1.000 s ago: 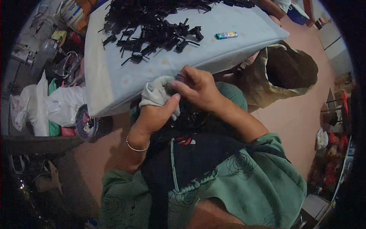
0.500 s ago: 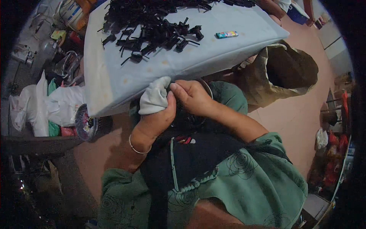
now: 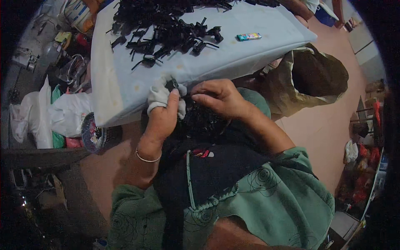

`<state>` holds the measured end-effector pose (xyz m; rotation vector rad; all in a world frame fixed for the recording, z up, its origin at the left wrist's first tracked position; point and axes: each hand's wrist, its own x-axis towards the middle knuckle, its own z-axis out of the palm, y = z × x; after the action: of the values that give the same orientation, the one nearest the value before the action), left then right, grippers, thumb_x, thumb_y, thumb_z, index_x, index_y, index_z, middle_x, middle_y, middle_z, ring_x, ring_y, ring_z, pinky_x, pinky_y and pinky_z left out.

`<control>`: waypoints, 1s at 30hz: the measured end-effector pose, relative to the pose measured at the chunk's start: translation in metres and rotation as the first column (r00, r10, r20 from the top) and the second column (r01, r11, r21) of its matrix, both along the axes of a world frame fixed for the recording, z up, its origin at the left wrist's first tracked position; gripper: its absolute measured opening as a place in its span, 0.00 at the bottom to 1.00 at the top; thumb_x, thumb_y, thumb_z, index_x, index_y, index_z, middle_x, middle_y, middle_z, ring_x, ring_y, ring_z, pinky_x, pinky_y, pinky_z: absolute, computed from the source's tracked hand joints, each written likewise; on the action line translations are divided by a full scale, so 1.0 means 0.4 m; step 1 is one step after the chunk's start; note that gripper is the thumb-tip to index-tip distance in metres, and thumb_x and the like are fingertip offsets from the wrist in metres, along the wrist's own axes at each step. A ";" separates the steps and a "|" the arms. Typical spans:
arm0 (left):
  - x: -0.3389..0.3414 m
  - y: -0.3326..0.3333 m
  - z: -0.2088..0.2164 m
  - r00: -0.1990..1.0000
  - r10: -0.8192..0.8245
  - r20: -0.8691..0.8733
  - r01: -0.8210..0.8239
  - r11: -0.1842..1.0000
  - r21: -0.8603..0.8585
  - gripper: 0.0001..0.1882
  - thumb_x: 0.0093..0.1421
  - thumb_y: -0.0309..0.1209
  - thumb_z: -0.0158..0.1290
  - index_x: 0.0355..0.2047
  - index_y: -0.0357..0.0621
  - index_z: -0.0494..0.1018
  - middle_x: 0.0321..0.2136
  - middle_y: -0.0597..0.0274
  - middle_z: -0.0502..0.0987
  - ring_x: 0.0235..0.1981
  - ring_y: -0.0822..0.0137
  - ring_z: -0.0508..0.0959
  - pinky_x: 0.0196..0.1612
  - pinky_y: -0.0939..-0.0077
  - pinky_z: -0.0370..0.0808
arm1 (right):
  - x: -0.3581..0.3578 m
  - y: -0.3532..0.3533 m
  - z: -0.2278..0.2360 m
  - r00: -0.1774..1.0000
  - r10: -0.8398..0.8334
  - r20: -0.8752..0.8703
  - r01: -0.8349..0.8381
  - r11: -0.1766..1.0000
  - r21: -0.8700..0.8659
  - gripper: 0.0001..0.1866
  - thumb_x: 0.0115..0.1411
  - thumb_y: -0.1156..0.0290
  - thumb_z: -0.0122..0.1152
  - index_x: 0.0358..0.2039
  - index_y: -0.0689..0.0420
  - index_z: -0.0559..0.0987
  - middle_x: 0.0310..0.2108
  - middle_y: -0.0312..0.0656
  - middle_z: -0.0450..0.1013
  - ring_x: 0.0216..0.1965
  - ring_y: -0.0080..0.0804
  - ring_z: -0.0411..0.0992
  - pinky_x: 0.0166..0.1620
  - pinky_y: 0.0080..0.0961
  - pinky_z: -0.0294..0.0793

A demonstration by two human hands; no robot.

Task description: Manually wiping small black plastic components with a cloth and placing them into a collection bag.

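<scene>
My left hand, its fingers covered by a white cloth, is closed on a small black plastic part, pressed under the bare thumb. Close on its right, my right hand pinches a thin dark piece between thumb and forefinger; its kind does not show clearly. Both hands are at the near edge of the table, above my lap. Below them, more black parts lie heaped between my knees. A large pile of similar black parts covers the far left of the table.
The table has a pale cover, with a small colourful packet on it. At the right stands an open brown sack. White plastic bags and a basket are at the left. Another person's arm shows at the far right.
My hands have moved slightly apart. The left has turned, so the black part in the cloth now shows, and a thin dark piece is visible in my right fingers.
</scene>
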<state>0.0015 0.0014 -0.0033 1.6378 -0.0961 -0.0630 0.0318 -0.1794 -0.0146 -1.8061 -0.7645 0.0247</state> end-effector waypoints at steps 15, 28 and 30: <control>-0.011 -0.018 0.025 0.991 -0.126 -0.032 0.119 0.978 -0.173 0.12 0.57 0.23 0.42 0.42 0.40 0.62 0.24 0.69 0.65 0.18 0.80 0.64 0.20 0.87 0.61 | -0.017 0.025 0.023 1.000 0.002 -0.031 0.001 0.996 0.087 0.12 0.59 0.66 0.49 0.25 0.62 0.68 0.15 0.37 0.60 0.19 0.22 0.55 0.24 0.23 0.60; -0.021 -0.027 0.011 0.955 -0.116 0.275 -0.013 0.905 0.425 0.15 0.52 0.22 0.41 0.42 0.37 0.60 0.35 0.50 0.65 0.39 0.57 0.68 0.45 0.70 0.64 | -0.016 0.058 -0.008 0.990 0.020 -0.141 -0.014 0.999 0.040 0.16 0.60 0.64 0.46 0.22 0.63 0.69 0.15 0.46 0.62 0.19 0.26 0.57 0.25 0.28 0.63; -0.018 -0.024 -0.009 0.931 -0.125 0.344 -0.047 0.890 0.453 0.15 0.52 0.22 0.41 0.42 0.36 0.60 0.35 0.50 0.66 0.38 0.57 0.68 0.44 0.70 0.64 | -0.019 0.078 -0.036 0.990 0.001 -0.144 0.014 0.994 0.108 0.16 0.59 0.64 0.47 0.22 0.64 0.70 0.16 0.49 0.64 0.18 0.29 0.59 0.27 0.30 0.64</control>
<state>-0.0059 -0.0082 -0.0067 2.1063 -0.4292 0.2065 0.0242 -0.1482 -0.0289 -1.6840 -0.6451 0.1062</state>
